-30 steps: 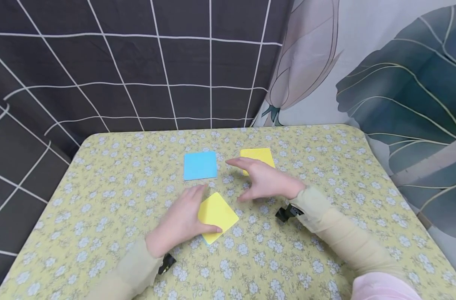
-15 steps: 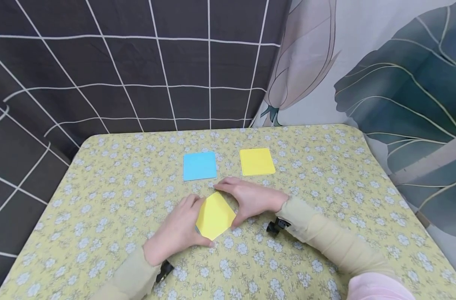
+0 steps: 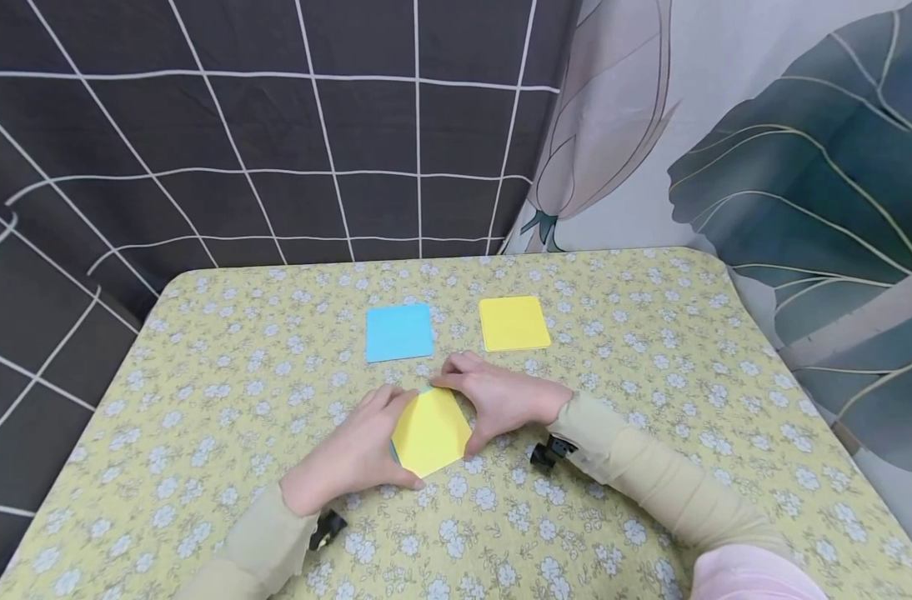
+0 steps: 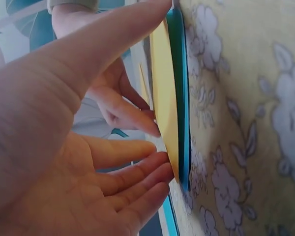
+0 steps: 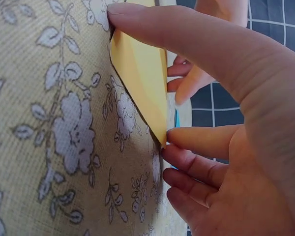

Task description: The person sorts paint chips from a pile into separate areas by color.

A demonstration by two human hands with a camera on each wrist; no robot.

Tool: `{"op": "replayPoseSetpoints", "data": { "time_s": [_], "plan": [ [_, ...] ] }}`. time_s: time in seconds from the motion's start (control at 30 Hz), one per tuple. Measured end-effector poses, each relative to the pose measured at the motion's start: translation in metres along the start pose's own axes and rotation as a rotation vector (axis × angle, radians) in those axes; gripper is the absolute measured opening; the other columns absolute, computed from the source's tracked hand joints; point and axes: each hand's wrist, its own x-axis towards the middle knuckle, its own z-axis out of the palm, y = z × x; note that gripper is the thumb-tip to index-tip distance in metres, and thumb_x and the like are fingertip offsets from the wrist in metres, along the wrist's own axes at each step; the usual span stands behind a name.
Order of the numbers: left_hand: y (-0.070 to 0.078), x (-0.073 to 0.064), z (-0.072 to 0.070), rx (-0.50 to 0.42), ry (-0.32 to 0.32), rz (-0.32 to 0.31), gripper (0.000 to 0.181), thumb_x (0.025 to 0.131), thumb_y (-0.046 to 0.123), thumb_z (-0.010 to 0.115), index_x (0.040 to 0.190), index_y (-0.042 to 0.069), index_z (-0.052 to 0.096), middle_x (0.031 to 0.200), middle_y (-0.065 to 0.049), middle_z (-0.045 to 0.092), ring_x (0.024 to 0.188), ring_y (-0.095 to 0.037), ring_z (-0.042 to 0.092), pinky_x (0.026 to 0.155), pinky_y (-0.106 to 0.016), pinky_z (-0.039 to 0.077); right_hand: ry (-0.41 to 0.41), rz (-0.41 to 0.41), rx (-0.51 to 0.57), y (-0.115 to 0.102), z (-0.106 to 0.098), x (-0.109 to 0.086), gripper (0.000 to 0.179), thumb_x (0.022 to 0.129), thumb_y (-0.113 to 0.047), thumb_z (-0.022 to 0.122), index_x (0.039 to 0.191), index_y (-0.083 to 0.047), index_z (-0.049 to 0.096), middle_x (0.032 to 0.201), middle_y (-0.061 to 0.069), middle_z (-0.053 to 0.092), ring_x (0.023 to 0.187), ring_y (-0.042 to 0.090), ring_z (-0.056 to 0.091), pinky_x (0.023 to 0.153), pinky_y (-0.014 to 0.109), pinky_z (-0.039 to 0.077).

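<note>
A thin yellow square card (image 3: 430, 433) lies between both hands at the front middle of the table, its surface bowed. Beneath it, a blue-green layer (image 4: 183, 113) shows along the edge in the left wrist view; how many pieces that is I cannot tell. My left hand (image 3: 354, 446) holds the card's left side, thumb at the near corner and fingers at the far left edge. On the right side, my right hand (image 3: 497, 400) grips it with the thumb at the right corner and fingers at the far corner. Its right wrist view shows the fingertips touching the yellow edge (image 5: 142, 83).
Behind the hands lie a blue square card (image 3: 399, 333) on the left and another yellow square card (image 3: 514, 323) on the right. The table (image 3: 201, 375) wears a flowered cloth. A dark gridded curtain (image 3: 276, 125) hangs behind it, a leaf-patterned one (image 3: 801, 183) at right.
My right hand has come left and nearer, from beside the back yellow card to the front card. The front card has turned and bowed slightly. The left hand has shifted little.
</note>
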Motion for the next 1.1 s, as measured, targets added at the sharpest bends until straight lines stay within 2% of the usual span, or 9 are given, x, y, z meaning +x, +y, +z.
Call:
{"op": "replayPoseSetpoints", "data": {
  "time_s": [0.27,0.5,0.63,0.77,0.93,1.1],
  "plan": [
    [-0.007,0.002,-0.006,-0.040,-0.043,0.030,0.110,0.052,0.043,0.089,0.140,0.000,0.038,0.125,-0.005,0.045,0.106,-0.016,0.042,0.087,-0.036,0.044,0.008,0.004,0.016,0.000,0.001,-0.001,0.104,0.047,-0.053,0.087,0.134,-0.009,0.050,0.116,-0.003,0.042,0.103,0.008,0.036,0.087,0.022,0.043],
    [-0.010,0.007,-0.011,-0.045,-0.052,0.038,0.109,0.054,0.043,0.088,0.140,0.001,0.038,0.126,-0.004,0.044,0.106,-0.016,0.044,0.086,-0.034,0.045,0.059,-0.007,0.040,0.005,0.001,-0.002,0.097,0.049,-0.051,0.087,0.131,-0.012,0.052,0.118,-0.004,0.042,0.104,0.008,0.037,0.089,0.024,0.043],
    [-0.008,0.011,-0.015,-0.043,-0.028,0.033,0.105,0.056,0.044,0.087,0.140,0.002,0.039,0.127,-0.004,0.044,0.107,-0.016,0.044,0.088,-0.034,0.044,0.079,0.005,0.049,0.009,-0.003,-0.004,0.098,0.050,-0.053,0.086,0.131,-0.010,0.051,0.121,-0.004,0.041,0.107,0.009,0.037,0.090,0.024,0.042],
    [-0.007,0.017,-0.015,0.012,0.025,0.020,0.103,0.060,0.050,0.083,0.140,0.003,0.039,0.131,-0.005,0.043,0.115,-0.018,0.042,0.094,-0.034,0.042,0.089,0.030,0.065,0.013,-0.009,-0.008,0.099,0.051,-0.052,0.086,0.132,-0.009,0.050,0.122,-0.003,0.041,0.110,0.010,0.037,0.093,0.025,0.040],
    [-0.005,0.026,-0.015,0.014,0.076,0.024,0.109,0.056,0.060,0.081,0.141,0.006,0.040,0.131,-0.003,0.045,0.115,-0.016,0.041,0.095,-0.034,0.040,0.128,0.067,0.063,0.020,-0.015,-0.015,0.100,0.051,-0.053,0.086,0.132,-0.009,0.050,0.122,-0.004,0.041,0.110,0.010,0.037,0.093,0.025,0.040],
    [-0.005,0.038,-0.015,0.038,0.097,0.052,0.114,0.053,0.059,0.083,0.141,0.002,0.038,0.131,-0.005,0.043,0.118,-0.019,0.040,0.098,-0.035,0.039,0.182,0.109,0.081,0.028,-0.022,-0.024,0.100,0.051,-0.050,0.087,0.133,-0.009,0.049,0.121,-0.003,0.042,0.110,0.011,0.038,0.092,0.028,0.041]
  ]
}}
